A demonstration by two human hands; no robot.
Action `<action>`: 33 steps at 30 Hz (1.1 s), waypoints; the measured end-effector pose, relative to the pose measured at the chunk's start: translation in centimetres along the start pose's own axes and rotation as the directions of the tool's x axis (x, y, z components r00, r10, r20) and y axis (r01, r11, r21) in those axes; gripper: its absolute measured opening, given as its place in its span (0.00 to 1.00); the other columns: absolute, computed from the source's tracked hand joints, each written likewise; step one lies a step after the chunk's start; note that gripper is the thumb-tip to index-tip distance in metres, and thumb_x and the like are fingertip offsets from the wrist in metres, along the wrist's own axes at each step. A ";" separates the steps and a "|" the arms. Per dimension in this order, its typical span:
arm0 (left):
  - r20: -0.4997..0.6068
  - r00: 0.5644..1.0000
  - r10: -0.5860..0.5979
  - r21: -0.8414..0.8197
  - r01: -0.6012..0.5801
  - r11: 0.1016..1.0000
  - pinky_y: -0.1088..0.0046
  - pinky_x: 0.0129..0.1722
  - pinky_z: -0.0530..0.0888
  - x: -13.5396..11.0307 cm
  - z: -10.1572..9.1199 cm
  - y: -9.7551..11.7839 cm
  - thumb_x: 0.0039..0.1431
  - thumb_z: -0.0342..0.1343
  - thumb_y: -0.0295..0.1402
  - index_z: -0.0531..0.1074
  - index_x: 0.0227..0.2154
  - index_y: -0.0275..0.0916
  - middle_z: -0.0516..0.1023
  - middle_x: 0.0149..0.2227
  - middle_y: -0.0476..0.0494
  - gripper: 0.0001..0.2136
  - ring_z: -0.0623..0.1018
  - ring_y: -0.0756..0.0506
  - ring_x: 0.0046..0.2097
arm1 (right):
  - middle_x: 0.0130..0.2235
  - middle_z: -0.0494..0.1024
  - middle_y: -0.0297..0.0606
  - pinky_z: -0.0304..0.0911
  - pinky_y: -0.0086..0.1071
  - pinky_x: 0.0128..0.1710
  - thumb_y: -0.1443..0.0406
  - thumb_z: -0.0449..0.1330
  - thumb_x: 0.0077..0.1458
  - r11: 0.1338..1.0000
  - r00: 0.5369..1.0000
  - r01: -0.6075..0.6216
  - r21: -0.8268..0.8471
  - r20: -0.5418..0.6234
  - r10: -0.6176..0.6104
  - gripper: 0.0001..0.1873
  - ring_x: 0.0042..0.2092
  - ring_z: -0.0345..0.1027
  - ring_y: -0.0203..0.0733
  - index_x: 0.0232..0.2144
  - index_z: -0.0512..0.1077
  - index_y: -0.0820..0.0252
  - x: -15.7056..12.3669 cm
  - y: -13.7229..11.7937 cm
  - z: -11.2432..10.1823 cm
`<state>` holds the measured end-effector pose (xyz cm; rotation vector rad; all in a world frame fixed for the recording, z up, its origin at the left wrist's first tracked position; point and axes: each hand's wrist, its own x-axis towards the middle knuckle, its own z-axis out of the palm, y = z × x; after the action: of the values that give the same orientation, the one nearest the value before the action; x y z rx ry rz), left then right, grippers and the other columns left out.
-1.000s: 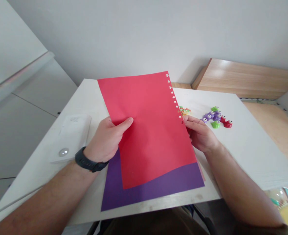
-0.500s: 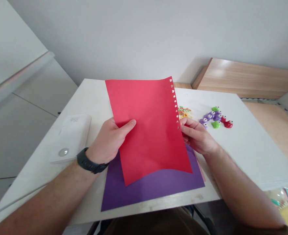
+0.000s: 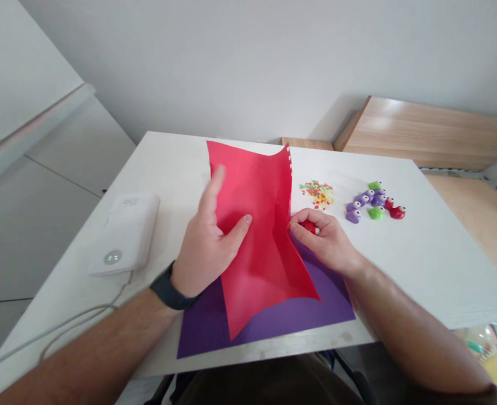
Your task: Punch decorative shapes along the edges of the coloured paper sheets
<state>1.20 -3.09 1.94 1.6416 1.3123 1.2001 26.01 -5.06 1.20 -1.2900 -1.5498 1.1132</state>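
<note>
A red paper sheet (image 3: 265,247) with a row of small punched holes along its right edge is held up, bowed, over a purple sheet (image 3: 273,322) lying flat on the white table (image 3: 425,259). My left hand (image 3: 208,242) grips the red sheet's left side, thumb on the front and one finger stretched up along the edge. My right hand (image 3: 326,239) is closed around a small red punch (image 3: 309,226) at the sheet's right edge.
A pile of coloured paper bits (image 3: 317,192) and several small purple, green and red punches (image 3: 372,203) lie right of the sheet. A white device (image 3: 124,233) with a cable sits at the left. A wooden surface (image 3: 434,132) stands behind the table.
The red sheet has turned and bowed, so its punched edge now faces me more narrowly. My right hand has closed on the red punch at that edge. My left hand shifted up the sheet.
</note>
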 end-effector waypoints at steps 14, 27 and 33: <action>0.245 0.969 0.030 0.233 -0.089 0.968 0.60 0.48 0.77 -1.1 0.9 0.7 0.66 0.65 0.43 0.87 0.35 0.46 0.85 0.41 0.44 0.09 0.82 0.39 0.42 | 0.35 0.79 0.33 0.64 0.34 0.39 0.65 0.62 0.68 0.973 0.996 0.084 -0.215 0.045 -0.076 0.06 0.36 0.70 0.39 0.35 0.75 0.54 -0.7 -0.1 2.3; 0.261 0.964 -0.051 0.281 -0.026 0.959 0.64 0.47 0.75 -1.4 1.3 1.2 0.62 0.61 0.32 0.85 0.31 0.42 0.84 0.40 0.45 0.07 0.81 0.43 0.42 | 0.34 0.79 0.31 0.63 0.32 0.37 0.71 0.62 0.63 0.942 0.987 0.157 -0.298 0.082 -0.139 0.06 0.35 0.70 0.36 0.34 0.76 0.55 -1.0 -0.3 2.9; 0.247 0.967 -0.058 0.277 -0.013 0.961 0.64 0.47 0.75 -1.4 1.4 1.2 0.62 0.61 0.32 0.85 0.31 0.42 0.84 0.40 0.45 0.07 0.81 0.43 0.41 | 0.33 0.79 0.30 0.62 0.31 0.37 0.72 0.62 0.62 0.938 0.987 0.157 -0.310 0.080 -0.139 0.07 0.34 0.69 0.35 0.33 0.76 0.56 -1.0 -0.6 2.9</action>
<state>2.82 -4.72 2.26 1.9001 1.3753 0.7844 23.20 -6.48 0.87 -1.3296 -1.8931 0.8354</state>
